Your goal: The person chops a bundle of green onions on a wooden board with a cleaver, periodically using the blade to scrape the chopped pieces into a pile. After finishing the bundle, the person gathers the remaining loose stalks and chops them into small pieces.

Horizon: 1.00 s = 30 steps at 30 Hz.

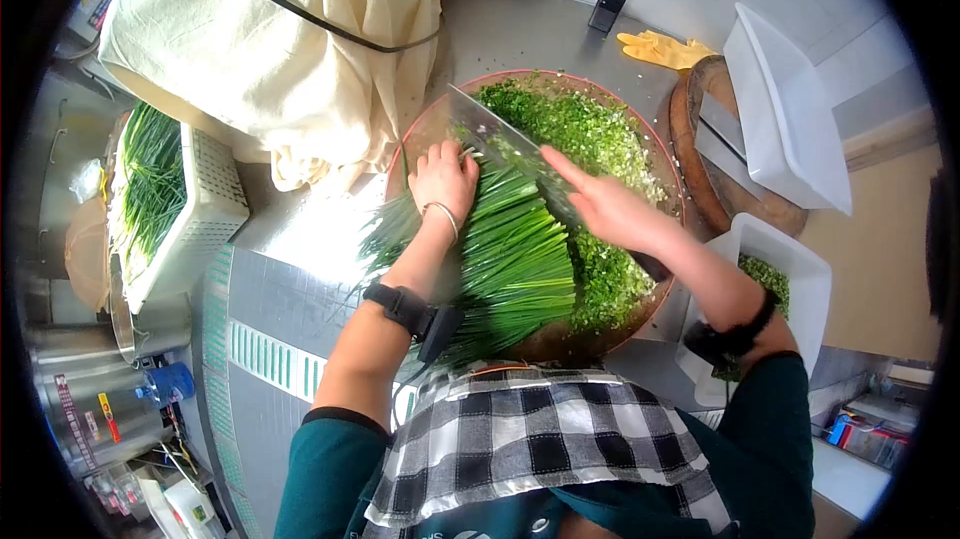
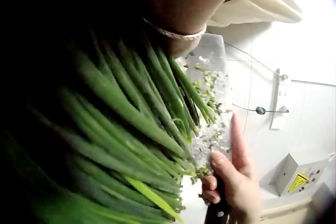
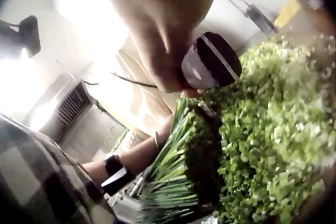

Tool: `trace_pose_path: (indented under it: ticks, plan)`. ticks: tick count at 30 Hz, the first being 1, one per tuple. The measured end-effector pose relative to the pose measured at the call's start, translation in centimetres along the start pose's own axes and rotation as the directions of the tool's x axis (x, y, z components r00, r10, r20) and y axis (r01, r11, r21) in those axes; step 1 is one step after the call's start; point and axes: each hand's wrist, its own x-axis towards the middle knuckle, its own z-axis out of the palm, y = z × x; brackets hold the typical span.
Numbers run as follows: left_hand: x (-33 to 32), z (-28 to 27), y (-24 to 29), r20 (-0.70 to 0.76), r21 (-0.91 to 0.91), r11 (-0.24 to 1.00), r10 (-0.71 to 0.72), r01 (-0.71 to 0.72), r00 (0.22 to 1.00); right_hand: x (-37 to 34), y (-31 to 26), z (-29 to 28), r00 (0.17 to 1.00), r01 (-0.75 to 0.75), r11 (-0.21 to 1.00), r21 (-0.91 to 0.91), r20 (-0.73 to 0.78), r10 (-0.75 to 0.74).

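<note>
On round board point(image 1: 424, 127), stalks point(image 1: 515, 249) clamped under left grip point(image 1: 442, 182), right grip point(image 1: 612, 207) around cleaver handle point(image 3: 212, 62)

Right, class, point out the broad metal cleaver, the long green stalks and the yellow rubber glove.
Broad metal cleaver point(image 1: 495, 134), head view: on the blade.
Long green stalks point(image 1: 515, 244), head view: middle of the bundle.
Yellow rubber glove point(image 1: 662, 49), head view: its middle.

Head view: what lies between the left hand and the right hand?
Going from the left hand to the right hand, the head view shows long green stalks, then the knife blade.
</note>
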Motion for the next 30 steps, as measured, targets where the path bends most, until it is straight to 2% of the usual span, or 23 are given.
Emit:
trace_pose_path:
  ticks: [1,3,6,8,9,10,12,14,16,17,19,21,22,23,24,26,28,29,30]
  plan:
    - [0.1,-0.1,0.1,0.017,0.016,1.0,-0.006,0.006,1.0,1.5,0.1,1.1,1.0,0.0,1.0,-0.001,0.0,0.0]
    - [0.2,-0.3,0.4,0.035,0.033,0.999,-0.01,0.009,0.999,4.3,0.1,3.3,0.973,0.141,0.99,-0.024,-0.182,-0.143]
    - [0.3,-1.1,0.4,0.116,0.011,0.998,-0.061,0.06,0.991,4.3,-0.2,3.7,0.977,0.086,0.994,-0.068,-0.19,-0.097]
    - [1.6,-2.2,-0.1,0.157,0.249,0.96,0.09,-0.128,0.983,4.1,0.0,3.6,0.97,0.101,0.992,-0.077,-0.212,-0.116]
    - [2.1,-2.7,-1.0,0.186,0.186,0.965,0.149,-0.183,0.971,3.9,-0.5,3.3,0.982,0.066,0.996,-0.064,-0.171,-0.076]
    - [2.6,-2.6,-2.4,0.171,0.039,0.97,0.228,-0.238,0.959,3.7,-0.8,3.1,0.991,0.03,0.998,-0.053,-0.129,-0.036]
    - [3.5,-3.4,-5.1,0.304,0.082,0.938,0.298,-0.337,0.905,4.0,-0.3,3.7,0.984,0.063,0.997,-0.048,-0.164,-0.07]
    - [2.7,-3.3,-5.8,0.323,0.085,0.942,0.282,-0.324,0.903,4.2,0.2,4.1,0.975,0.093,0.995,-0.047,-0.197,-0.101]
    - [1.2,-3.4,-4.8,0.406,0.107,0.994,-0.051,0.008,0.912,3.9,-0.3,3.9,0.987,-0.004,1.0,0.001,-0.16,0.004]
    - [0.8,-3.6,-4.5,0.419,0.098,0.995,-0.056,0.017,0.906,3.6,-0.4,3.6,0.987,-0.004,1.0,0.002,-0.162,0.004]
    - [0.7,-3.0,-4.7,0.396,0.113,0.993,-0.077,0.035,0.915,2.9,-0.5,3.2,0.987,-0.057,0.997,0.043,-0.15,0.063]
    - [0.4,-2.9,-4.6,0.371,0.129,0.99,-0.104,0.06,0.923,2.8,-0.2,3.3,0.984,-0.04,0.997,0.058,-0.171,0.05]
    - [0.3,-3.5,-3.8,0.196,0.201,0.979,-0.003,-0.037,0.981,2.8,-0.1,3.5,0.98,-0.026,0.997,0.078,-0.193,0.041]
    - [0.1,-3.8,-2.8,0.024,0.288,0.95,0.117,-0.118,0.993,3.1,0.1,3.7,0.981,-0.026,0.997,0.077,-0.192,0.041]
    - [0.1,-4.0,-1.7,0.025,0.286,0.951,0.117,-0.119,0.993,3.4,0.3,4.0,0.978,-0.014,0.998,0.065,-0.206,0.028]
    - [0.4,-3.8,0.9,0.035,0.031,0.982,0.186,-0.187,0.982,3.6,0.6,4.4,0.974,-0.006,0.999,0.049,-0.224,0.017]
    - [-1.0,-2.6,2.8,0.137,-0.079,0.991,0.118,-0.108,0.984,3.4,0.4,4.8,0.962,0.058,0.996,-0.069,-0.261,-0.074]
    - [-2.0,-2.2,3.1,0.022,-0.059,0.986,0.156,-0.155,0.987,2.8,0.3,4.7,0.956,0.069,0.992,-0.104,-0.276,-0.096]
    - [-2.7,-2.5,3.5,0.009,-0.074,0.987,0.142,-0.141,0.99,2.0,0.0,4.4,0.955,0.069,0.992,-0.103,-0.279,-0.096]
